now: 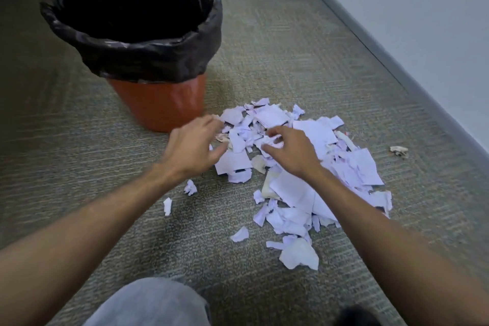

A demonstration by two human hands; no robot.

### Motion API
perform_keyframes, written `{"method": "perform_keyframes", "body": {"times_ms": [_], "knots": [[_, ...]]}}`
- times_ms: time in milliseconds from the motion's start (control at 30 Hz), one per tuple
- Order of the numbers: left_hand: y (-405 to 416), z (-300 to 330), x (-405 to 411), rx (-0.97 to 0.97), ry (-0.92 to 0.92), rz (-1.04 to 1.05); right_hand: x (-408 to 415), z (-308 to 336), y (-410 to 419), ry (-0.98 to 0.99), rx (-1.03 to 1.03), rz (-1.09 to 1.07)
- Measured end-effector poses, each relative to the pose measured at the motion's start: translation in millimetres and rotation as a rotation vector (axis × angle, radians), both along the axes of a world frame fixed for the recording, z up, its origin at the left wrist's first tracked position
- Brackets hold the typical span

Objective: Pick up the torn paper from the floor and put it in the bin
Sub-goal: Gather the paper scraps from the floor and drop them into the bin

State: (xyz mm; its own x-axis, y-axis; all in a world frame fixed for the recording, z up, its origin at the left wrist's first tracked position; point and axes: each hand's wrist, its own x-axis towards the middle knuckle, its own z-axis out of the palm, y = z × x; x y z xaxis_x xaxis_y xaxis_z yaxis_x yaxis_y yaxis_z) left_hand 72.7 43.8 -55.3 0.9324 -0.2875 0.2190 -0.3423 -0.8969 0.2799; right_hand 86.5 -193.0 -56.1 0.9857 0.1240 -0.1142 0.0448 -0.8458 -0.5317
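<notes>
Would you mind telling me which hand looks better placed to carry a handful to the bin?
Left, probably. The left hand is at the torn paper's bin-side edge, right beside the bin; the right hand is farther from it.

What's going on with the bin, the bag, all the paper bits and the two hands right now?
bin: upright on the carpet, open top.
bag: lining the bin, folded over its rim.
paper pile: torn, still on the floor beside the bin.
crumpled scrap: lying apart, near the wall.
left hand: over the pile's edge, fingers spread, holding nothing.
right hand: on the pile, fingers curling into scraps.
</notes>
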Motion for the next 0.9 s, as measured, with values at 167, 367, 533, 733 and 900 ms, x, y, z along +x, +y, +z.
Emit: {"method": "perform_keyframes", "body": {"times_ms": [167, 367, 533, 733, 900], "knots": [[-21, -37, 0, 0.095, 0.246, 0.016, -32, -40, -34, 0.047, -0.298, -0.063], [-41, -68, 4, 0.279, 0.354, -0.047, -55, -65, -26, 0.074, -0.497, -0.108], [-49, -83, 6, 0.378, 0.466, -0.084, -63, -81, -10, 0.031, -0.530, -0.155], [-47, -85, 1, 0.356, 0.336, -0.124, -62, -83, -15, -0.049, -0.462, -0.180], [-48, -82, 1, 0.297, 0.224, -0.100, -61, -79, -26, -0.139, -0.431, -0.240]]}}
